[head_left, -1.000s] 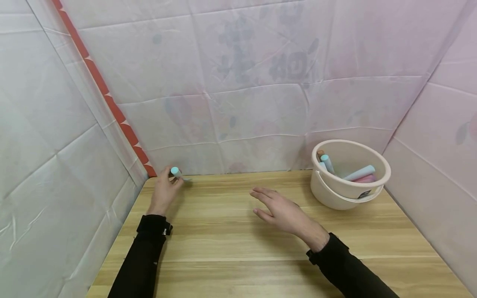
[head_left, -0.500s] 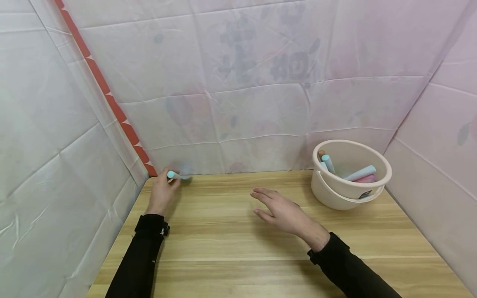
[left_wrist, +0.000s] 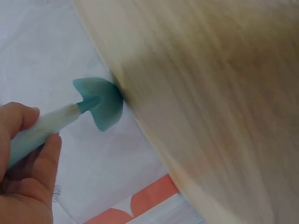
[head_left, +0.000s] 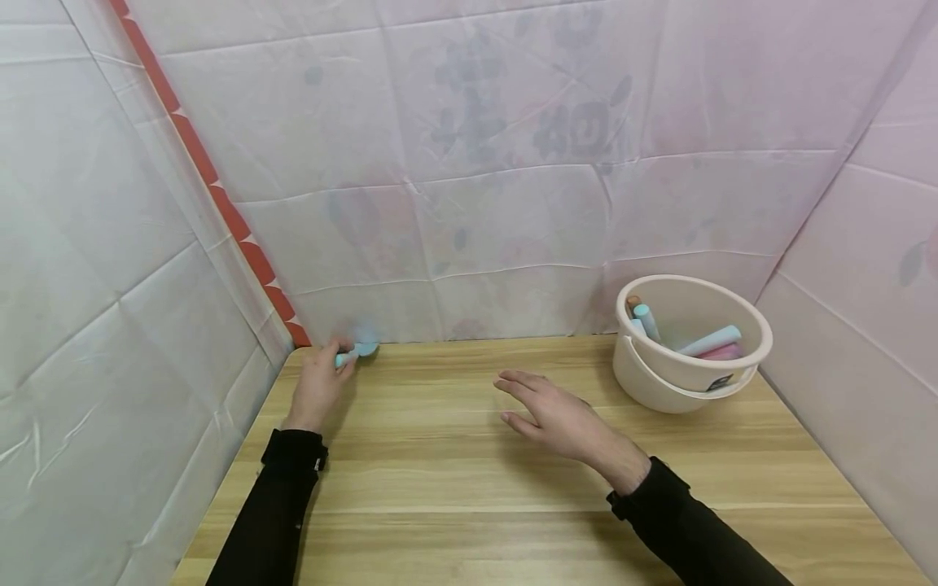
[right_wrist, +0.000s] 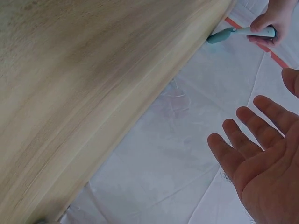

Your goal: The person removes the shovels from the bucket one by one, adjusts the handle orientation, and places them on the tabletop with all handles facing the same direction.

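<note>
Left hand gripped a spatula at the worktop's eleven o'clock edge; it risked slipping off. Right hand hovered, fingers relaxed.

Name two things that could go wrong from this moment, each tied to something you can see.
The left hand grips the teal spatula only by its handle end, with the blade at the table's far edge by the wall; it could slip off behind. The right hand hovers open, steadying nothing.
</note>
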Tool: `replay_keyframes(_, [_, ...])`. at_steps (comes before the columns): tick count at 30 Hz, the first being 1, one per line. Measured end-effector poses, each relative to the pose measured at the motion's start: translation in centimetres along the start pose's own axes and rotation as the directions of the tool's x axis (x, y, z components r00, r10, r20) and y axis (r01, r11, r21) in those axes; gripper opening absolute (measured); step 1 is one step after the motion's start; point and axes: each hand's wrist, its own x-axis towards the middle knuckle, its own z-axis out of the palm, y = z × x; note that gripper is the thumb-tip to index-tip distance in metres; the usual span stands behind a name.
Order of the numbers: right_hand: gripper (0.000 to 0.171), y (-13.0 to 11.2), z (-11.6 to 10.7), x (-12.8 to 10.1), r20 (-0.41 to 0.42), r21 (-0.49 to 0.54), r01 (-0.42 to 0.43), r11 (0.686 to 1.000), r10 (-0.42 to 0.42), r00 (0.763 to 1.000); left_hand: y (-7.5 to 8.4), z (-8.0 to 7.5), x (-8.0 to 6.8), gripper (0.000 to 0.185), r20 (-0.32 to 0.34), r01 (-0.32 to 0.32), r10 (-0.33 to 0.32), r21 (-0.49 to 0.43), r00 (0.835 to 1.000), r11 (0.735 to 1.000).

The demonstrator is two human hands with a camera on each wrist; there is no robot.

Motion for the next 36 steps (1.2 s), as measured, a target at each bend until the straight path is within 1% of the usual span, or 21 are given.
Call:
replay_keyframes(3, [0.054, 0.1, 0.1, 0.0, 0.005, 0.000, 0.002, 1.000, -0.002, 1.000, 0.4, -0.2, -0.3, 0.022, 0.044, -0.006, 0.003, 0.051, 0.999, 0.999])
replay_keyframes(7, [0.054, 0.2, 0.3, 0.0, 0.016, 0.002, 0.003, 1.000, -0.003, 1.000, 0.9, -0.3, -0.6, 0.025, 0.114, -0.012, -0.001, 0.115, 0.993, 0.993])
replay_keyframes(10, [0.053, 0.3, 0.5, 0.0, 0.025, 0.007, 0.002, 1.000, -0.002, 1.000, 1.1, -0.3, -0.8, 0.026, 0.143, -0.028, 0.006, 0.153, 0.990, 0.988])
replay_keyframes(13, [0.053, 0.3, 0.6, 0.0, 0.031, 0.008, -0.002, 1.000, 0.002, 1.000, 1.4, -0.2, -1.1, 0.024, 0.148, -0.060, 0.032, 0.188, 0.988, 0.980])
replay_keyframes(17, [0.053, 0.3, 0.6, -0.1, 0.034, 0.003, -0.007, 1.000, 0.007, 0.999, 1.6, -0.1, -1.4, 0.008, 0.169, -0.093, 0.059, 0.204, 0.984, 0.974])
replay_keyframes(18, [0.053, 0.3, 0.6, -0.1, 0.034, 0.003, -0.007, 1.000, 0.007, 0.999, 1.5, 0.0, -1.4, 0.009, 0.177, -0.093, 0.057, 0.203, 0.983, 0.975])
replay_keyframes(20, [0.053, 0.4, 0.5, -0.1, 0.036, 0.005, -0.010, 1.000, 0.010, 0.999, 1.4, 0.2, -1.6, 0.018, 0.196, -0.091, 0.053, 0.190, 0.979, 0.977])
replay_keyframes(23, [0.053, 0.4, 0.5, -0.2, 0.039, 0.008, -0.011, 1.000, 0.011, 0.999, 0.4, 0.8, -1.7, 0.021, 0.208, -0.126, 0.086, 0.186, 0.974, 0.974])
replay_keyframes(25, [0.053, 0.4, 0.5, -0.3, 0.044, 0.005, -0.012, 1.000, 0.011, 0.999, -1.9, 2.2, -1.6, 0.020, 0.186, -0.186, 0.150, 0.198, 0.971, 0.962])
replay_keyframes(27, [0.053, 0.5, 0.5, -0.3, 0.046, 0.002, -0.010, 1.000, 0.009, 0.999, -3.5, 3.2, -1.5, 0.016, 0.192, -0.218, 0.178, 0.217, 0.965, 0.951])
replay_keyframes(28, [0.052, 0.5, 0.5, -0.3, 0.047, 0.001, -0.009, 1.000, 0.009, 0.999, -4.4, 3.8, -1.3, 0.014, 0.200, -0.221, 0.177, 0.226, 0.964, 0.949])
replay_keyframes(29, [0.052, 0.5, 0.5, -0.3, 0.047, 0.000, -0.008, 1.000, 0.008, 0.999, -5.7, 4.7, -1.2, 0.012, 0.190, -0.233, 0.191, 0.234, 0.963, 0.944])
replay_keyframes(30, [0.052, 0.5, 0.4, -0.4, 0.049, -0.001, -0.007, 1.000, 0.007, 0.999, -6.6, 5.3, -1.0, 0.010, 0.199, -0.234, 0.187, 0.243, 0.962, 0.942])
replay_keyframes(31, [0.052, 0.5, 0.4, -0.4, 0.048, -0.001, -0.006, 1.000, 0.006, 0.999, -6.7, 5.4, -1.0, 0.006, 0.220, -0.220, 0.166, 0.250, 0.961, 0.943])
replay_keyframes(33, [0.052, 0.5, 0.3, -0.4, 0.049, 0.000, -0.006, 1.000, 0.006, 0.999, -7.7, 6.1, -0.9, 0.004, 0.228, -0.197, 0.140, 0.246, 0.964, 0.949])
replay_keyframes(35, [0.052, 0.5, 0.3, -0.4, 0.049, -0.001, -0.002, 1.000, 0.002, 0.999, -8.0, 6.3, -0.9, 0.009, 0.224, -0.184, 0.124, 0.269, 0.967, 0.945])
replay_keyframes(36, [0.052, 0.5, 0.3, -0.5, 0.050, -0.002, -0.001, 1.000, 0.002, 0.999, -7.6, 6.0, -1.1, 0.010, 0.233, -0.177, 0.112, 0.279, 0.966, 0.944])
